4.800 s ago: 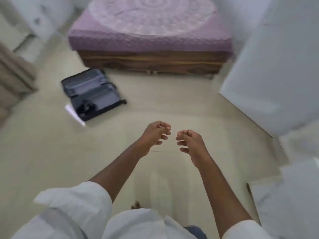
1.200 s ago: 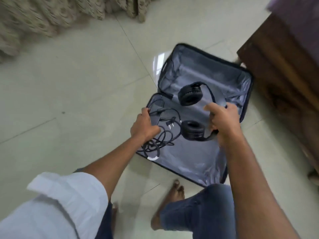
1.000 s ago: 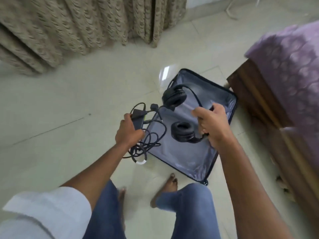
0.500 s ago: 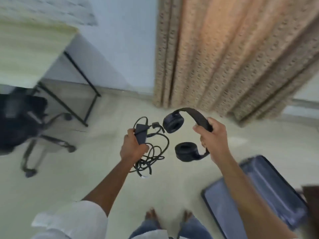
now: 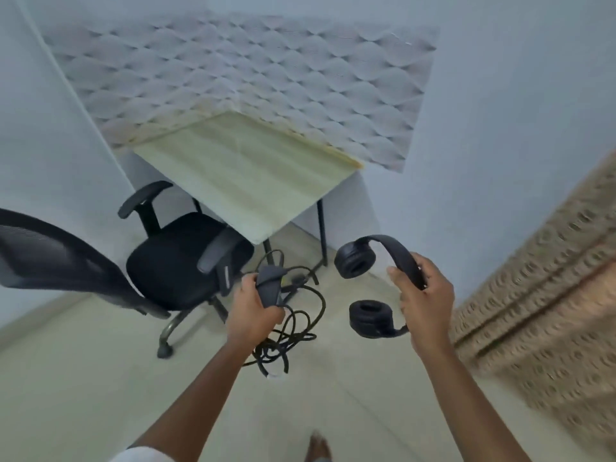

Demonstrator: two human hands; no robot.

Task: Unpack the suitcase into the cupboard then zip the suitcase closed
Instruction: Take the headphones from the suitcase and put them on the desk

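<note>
Pale floor (image 5: pixel 83 378) and a desk (image 5: pixel 246 175) at twelve o'clock are now filling the head view where the suitcase was lying a second ago (carrying has begun). Left hand (image 5: pixel 253 311) is gripping the charger (image 5: pixel 270 288); right hand (image 5: pixel 426 301) is gripping the headphones (image 5: pixel 376 285), both heading cupboardward.

No legible text, label, brand or number on any surface — motion blur throughout the view.

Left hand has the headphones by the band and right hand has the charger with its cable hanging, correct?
Swapped. In the head view the right hand holds the headphones by the band; the left hand holds the charger, cable hanging.
</note>
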